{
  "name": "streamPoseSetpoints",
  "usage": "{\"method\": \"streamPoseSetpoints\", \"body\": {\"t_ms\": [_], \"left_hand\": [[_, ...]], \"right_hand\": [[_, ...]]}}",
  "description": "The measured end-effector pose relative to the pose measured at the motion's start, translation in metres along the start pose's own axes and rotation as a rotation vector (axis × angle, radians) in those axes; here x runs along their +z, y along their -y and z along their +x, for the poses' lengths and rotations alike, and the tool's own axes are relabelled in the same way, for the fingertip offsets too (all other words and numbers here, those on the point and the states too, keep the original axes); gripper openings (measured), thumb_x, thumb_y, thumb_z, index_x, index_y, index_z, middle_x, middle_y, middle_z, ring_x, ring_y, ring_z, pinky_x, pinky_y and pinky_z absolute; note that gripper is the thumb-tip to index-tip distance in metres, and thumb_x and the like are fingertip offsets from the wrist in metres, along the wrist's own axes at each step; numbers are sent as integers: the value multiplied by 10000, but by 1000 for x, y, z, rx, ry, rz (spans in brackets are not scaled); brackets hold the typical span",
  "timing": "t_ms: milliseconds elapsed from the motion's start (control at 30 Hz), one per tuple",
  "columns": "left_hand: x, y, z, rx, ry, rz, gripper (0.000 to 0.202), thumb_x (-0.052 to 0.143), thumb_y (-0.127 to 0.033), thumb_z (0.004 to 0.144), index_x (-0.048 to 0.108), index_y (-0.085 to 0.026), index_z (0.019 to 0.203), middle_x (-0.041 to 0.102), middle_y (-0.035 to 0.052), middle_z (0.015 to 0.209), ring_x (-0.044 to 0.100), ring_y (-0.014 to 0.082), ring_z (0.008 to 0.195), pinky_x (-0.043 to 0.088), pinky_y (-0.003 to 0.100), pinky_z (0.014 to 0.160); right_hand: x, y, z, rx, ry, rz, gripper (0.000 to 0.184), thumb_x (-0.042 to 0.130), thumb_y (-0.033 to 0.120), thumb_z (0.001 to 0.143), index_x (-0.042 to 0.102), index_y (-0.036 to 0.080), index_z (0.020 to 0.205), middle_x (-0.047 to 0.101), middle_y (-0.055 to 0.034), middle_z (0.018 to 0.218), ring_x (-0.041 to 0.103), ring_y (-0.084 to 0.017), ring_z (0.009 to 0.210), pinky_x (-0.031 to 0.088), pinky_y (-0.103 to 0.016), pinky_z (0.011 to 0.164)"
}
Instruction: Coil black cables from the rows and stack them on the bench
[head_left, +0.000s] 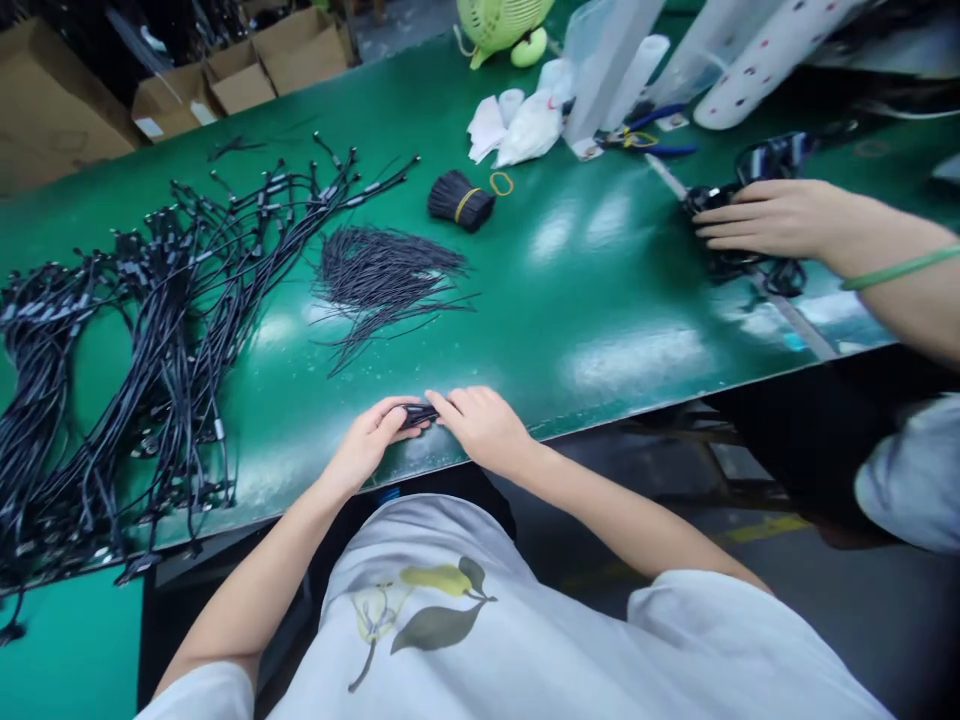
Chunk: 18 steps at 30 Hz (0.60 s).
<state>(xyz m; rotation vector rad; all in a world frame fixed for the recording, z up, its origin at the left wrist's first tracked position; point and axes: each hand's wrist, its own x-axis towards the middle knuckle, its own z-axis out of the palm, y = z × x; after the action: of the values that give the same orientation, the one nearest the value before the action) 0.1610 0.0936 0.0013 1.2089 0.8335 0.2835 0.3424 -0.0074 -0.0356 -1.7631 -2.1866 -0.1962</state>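
Observation:
My left hand (369, 440) and my right hand (482, 427) meet at the near edge of the green table (600, 300). Together they pinch a small coiled black cable (417, 414) between their fingertips, both with fingers closed on it. A loose heap of thin black ties (382, 275) lies just beyond my hands. Farther back sits a tied bundle of black ties (459, 199) with a yellow rubber band around it. A big spread of black cables (142, 330) covers the left of the table.
Another person's hand (772, 218) rests on a pile of black cables (757, 200) at the right. White bags (525, 120), blue-handled scissors (645, 135), a green basket (499, 22) and a loose rubber band (502, 183) lie at the back. Cardboard boxes (247, 70) stand beyond the table.

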Motion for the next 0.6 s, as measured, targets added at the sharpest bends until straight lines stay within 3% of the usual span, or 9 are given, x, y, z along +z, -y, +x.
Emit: {"method": "streamPoseSetpoints", "body": {"t_ms": [67, 133, 200, 267, 333, 400, 500, 600], "left_hand": [[8, 3, 6, 36, 0, 78, 524, 510, -532, 898, 587, -117, 1210, 587, 164, 1300, 595, 254, 1157, 486, 396, 981], [17, 10, 10, 103, -40, 251, 533, 449, -506, 931, 502, -148, 1321, 529, 160, 1378, 576, 233, 1181, 481, 386, 974], [23, 21, 14, 165, -82, 489, 513, 437, -475, 937, 479, -167, 1345, 603, 141, 1272, 631, 208, 1041, 502, 369, 897], [28, 30, 17, 242, -51, 735, 434, 451, -441, 930, 562, -181, 1259, 671, 107, 1110, 642, 211, 954, 498, 364, 859], [32, 37, 20, 331, -1, 914, 368, 462, -414, 925, 622, -195, 1174, 687, 87, 1009, 640, 221, 917, 490, 360, 842], [34, 39, 21, 387, 19, 995, 339, 457, -396, 928, 640, -201, 1136, 687, 79, 974, 639, 220, 886, 487, 346, 819], [33, 38, 21, 412, 13, 1037, 322, 454, -379, 937, 639, -199, 1129, 683, 68, 972, 634, 201, 860, 478, 320, 797], [34, 38, 21, 449, -12, 1062, 314, 464, -359, 939, 637, -188, 1137, 672, 68, 1009, 625, 192, 898, 464, 318, 833]], "right_hand": [[1, -12, -5, 90, 41, -19, 376, 337, 291, 1021, 538, 114, 1285, 586, -84, 858, 490, -190, 768, 325, -327, 688], [1, -44, -9, 298, 73, -65, 377, 319, 307, 1025, 554, 127, 1259, 586, -91, 876, 497, -192, 784, 333, -320, 675], [-2, -94, -16, 592, 70, -138, 370, 317, 308, 1024, 594, 115, 1175, 589, -116, 927, 506, -204, 829, 349, -317, 682], [-9, -154, -27, 833, 39, -201, 362, 334, 295, 1016, 630, 95, 1065, 584, -153, 995, 507, -232, 901, 373, -324, 711], [-18, -211, -38, 973, -9, -224, 358, 347, 266, 1007, 646, 70, 1015, 567, -194, 1066, 495, -269, 994, 402, -354, 771], [-26, -252, -45, 1084, -64, -225, 354, 339, 209, 997, 632, 25, 1075, 547, -233, 1134, 478, -302, 1073, 413, -410, 847], [-38, -270, -55, 1198, -196, -220, 382, 324, 167, 989, 533, -18, 1250, 486, -265, 1269, 454, -319, 1172, 372, -484, 972], [-52, -240, -82, 1079, -362, -117, 378, 304, 250, 1016, 535, 78, 1261, 486, -175, 1295, 477, -254, 1186, 372, -432, 1025]]}}
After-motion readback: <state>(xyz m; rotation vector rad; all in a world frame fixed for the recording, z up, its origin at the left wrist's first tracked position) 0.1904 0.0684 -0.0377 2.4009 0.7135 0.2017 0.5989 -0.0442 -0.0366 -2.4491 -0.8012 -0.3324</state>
